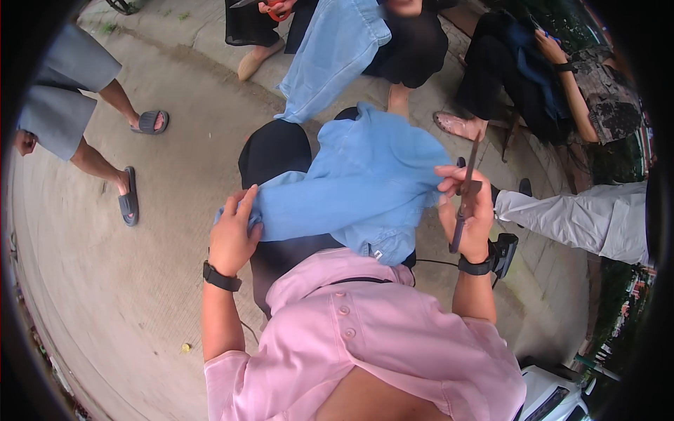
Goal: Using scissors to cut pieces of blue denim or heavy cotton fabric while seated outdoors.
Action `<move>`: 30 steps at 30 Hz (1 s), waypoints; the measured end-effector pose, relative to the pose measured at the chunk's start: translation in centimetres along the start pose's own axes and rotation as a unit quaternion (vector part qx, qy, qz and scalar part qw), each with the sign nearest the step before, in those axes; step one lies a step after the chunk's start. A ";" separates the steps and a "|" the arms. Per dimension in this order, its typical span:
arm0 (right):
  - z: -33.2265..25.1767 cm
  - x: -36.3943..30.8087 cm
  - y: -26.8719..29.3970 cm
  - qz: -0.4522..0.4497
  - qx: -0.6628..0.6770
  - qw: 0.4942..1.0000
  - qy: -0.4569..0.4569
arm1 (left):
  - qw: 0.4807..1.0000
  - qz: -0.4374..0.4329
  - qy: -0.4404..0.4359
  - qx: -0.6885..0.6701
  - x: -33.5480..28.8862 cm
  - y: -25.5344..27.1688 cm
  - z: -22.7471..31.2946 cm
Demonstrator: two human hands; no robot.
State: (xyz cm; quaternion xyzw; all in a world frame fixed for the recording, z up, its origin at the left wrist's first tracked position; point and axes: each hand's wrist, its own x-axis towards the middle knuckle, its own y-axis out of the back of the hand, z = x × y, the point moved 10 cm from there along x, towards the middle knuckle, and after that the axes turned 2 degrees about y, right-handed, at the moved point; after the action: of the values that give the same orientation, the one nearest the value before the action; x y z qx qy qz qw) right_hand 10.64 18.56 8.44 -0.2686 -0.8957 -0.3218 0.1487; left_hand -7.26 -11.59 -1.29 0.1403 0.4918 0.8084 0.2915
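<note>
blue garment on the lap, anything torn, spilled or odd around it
The blue garment is rumpled, with no clear tear or spill visible. Slightly odd: a small yellow object lies by itself on the pavement, lower left, too small to identify.

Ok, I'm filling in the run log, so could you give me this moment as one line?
left hand: on light-blue garment | right hand: holding scissors | garment: across lap

Dark grey open-toed sandals [127,202] stood well left of the left fingers [247,201]; a white car [558,393], well back and right from the right fingers [446,170].
</note>
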 end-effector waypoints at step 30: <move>-5.6 4.9 5.8 0.298 -0.102 0.941 0.126 | 0.911 0.404 -0.083 -0.019 -5.8 14.3 0.4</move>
State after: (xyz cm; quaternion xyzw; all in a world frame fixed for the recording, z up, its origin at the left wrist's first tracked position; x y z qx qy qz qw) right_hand 10.54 20.57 17.71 -0.4940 -0.7109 -0.3837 0.3215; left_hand -7.26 -19.77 11.78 0.3881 0.3516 0.8517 -0.0175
